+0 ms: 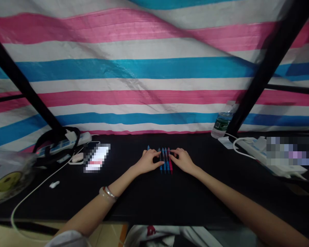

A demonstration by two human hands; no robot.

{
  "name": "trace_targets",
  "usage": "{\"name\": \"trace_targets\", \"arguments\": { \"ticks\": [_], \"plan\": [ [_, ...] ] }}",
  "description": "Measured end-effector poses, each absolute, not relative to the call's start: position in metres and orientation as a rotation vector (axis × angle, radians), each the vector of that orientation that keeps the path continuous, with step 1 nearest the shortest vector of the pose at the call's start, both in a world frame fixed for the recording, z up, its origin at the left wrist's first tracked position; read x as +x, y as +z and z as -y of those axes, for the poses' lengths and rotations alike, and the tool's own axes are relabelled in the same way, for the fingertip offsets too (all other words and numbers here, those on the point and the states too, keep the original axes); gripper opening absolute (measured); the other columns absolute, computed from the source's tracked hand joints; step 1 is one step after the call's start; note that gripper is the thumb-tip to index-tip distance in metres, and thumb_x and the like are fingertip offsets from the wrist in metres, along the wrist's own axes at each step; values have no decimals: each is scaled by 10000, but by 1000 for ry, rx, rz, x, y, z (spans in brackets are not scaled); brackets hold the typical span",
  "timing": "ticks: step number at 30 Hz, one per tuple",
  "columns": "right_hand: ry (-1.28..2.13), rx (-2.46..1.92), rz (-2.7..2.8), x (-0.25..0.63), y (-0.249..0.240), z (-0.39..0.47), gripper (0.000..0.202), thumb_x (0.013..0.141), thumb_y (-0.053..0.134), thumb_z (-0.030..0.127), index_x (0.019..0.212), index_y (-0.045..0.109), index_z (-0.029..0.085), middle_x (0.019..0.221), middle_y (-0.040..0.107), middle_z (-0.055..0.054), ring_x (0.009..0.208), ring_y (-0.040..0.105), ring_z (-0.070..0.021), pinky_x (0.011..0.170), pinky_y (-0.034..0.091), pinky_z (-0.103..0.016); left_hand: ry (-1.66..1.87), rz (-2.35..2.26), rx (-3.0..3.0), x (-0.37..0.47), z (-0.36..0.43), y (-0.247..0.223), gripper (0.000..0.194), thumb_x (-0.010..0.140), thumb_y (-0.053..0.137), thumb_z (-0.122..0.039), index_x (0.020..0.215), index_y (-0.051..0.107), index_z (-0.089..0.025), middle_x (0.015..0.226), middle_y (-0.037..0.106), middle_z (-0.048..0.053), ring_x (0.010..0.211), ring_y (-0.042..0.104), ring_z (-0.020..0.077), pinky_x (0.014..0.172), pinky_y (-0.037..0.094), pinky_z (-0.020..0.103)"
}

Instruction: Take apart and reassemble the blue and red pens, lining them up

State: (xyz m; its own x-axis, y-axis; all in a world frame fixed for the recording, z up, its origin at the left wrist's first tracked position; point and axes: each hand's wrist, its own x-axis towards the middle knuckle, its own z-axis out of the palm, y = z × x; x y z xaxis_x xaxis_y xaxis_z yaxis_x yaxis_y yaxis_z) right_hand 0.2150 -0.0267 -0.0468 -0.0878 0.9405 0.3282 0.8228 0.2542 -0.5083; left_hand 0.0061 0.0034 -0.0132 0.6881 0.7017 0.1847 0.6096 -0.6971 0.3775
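Several slim pens lie side by side on the black tabletop, mostly blue pens (165, 166) with a pink-red pen (170, 164) at the right end. My left hand (149, 161) is at the row's left side, thumb and index finger apart, tips touching the leftmost pen. A blue tip (148, 147) pokes out beyond its fingers; what it belongs to is hidden beneath the hand. At the right side, my right hand (184, 160) is curved with thumb and forefinger apart, their tips against the pink-red pen. Two bangles (108, 193) circle my left wrist.
Leftward are a blurred-out phone (97, 158), a white earbud (54, 184), an earbud case (77, 157), a power strip (54, 146) and a plastic bag (9, 181). A water bottle (221, 124) and another power strip (262, 154) with cables stand right. A striped sheet (149, 68) hangs behind.
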Motion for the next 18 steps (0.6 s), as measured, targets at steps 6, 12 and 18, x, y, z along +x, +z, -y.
{"name": "trace_targets", "arguments": {
  "ticks": [6,12,18],
  "plan": [
    [278,-1592,1936,216,-48,25,320,830,488,362,1040,647,180,713,542,-26,727,491,-171,688,352,-293,457,-1089,2488,9,-5,-17,503,741,597,-473,1154,557,-189,896,650,27,892,553,213,834,313,357],
    [281,-1594,1915,215,-48,25,319,830,494,370,1036,647,181,712,539,-24,722,490,-166,690,352,-295,481,-1121,2465,13,-1,-17,420,743,589,-462,1084,601,-217,858,666,1,855,564,200,835,311,352],
    [283,-1602,1927,215,-48,25,319,834,490,379,1031,646,182,715,531,-19,717,488,-162,683,351,-291,469,-1105,2524,12,-1,-21,427,768,560,-441,1138,564,-227,902,639,21,908,542,226,824,327,373]
  ]
}}
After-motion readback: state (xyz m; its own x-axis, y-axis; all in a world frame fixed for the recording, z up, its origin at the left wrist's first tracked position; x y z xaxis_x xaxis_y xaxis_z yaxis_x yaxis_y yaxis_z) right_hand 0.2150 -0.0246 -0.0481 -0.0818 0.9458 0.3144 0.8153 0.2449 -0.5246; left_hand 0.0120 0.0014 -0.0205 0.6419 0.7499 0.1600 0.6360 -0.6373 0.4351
